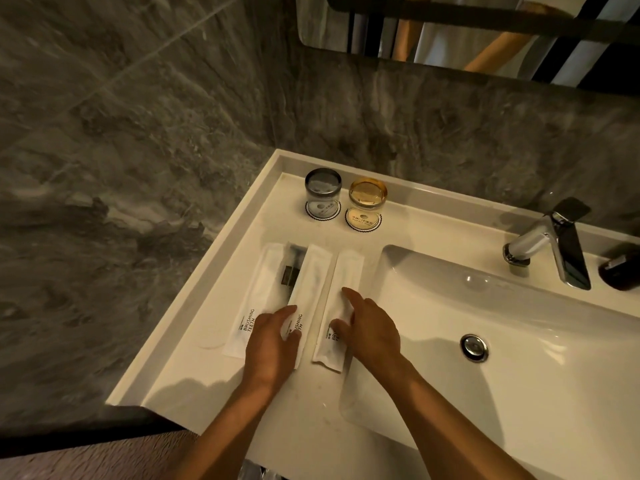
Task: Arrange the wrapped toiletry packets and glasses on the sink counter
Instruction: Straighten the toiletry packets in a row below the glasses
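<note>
Three white wrapped toothbrush packets lie side by side on the white counter [194,344] left of the basin. The left packet [258,296] reads BRUSHING TEETH; a dark-handled item [292,268] lies across its top. My left hand [272,344] rests flat on the lower end of the middle packet [310,278], fingers spread. My right hand [372,329] presses on the right packet [346,271], index finger stretched along it. Behind them a grey glass [322,190] and an amber glass [367,199] stand upside down on round paper coasters.
The basin [519,341] with its drain plug [474,347] fills the right side. A chrome faucet [550,242] and a dark soap dispenser [620,268] stand at the back right. Grey marble walls close in the left and back; a mirror [467,32] hangs above.
</note>
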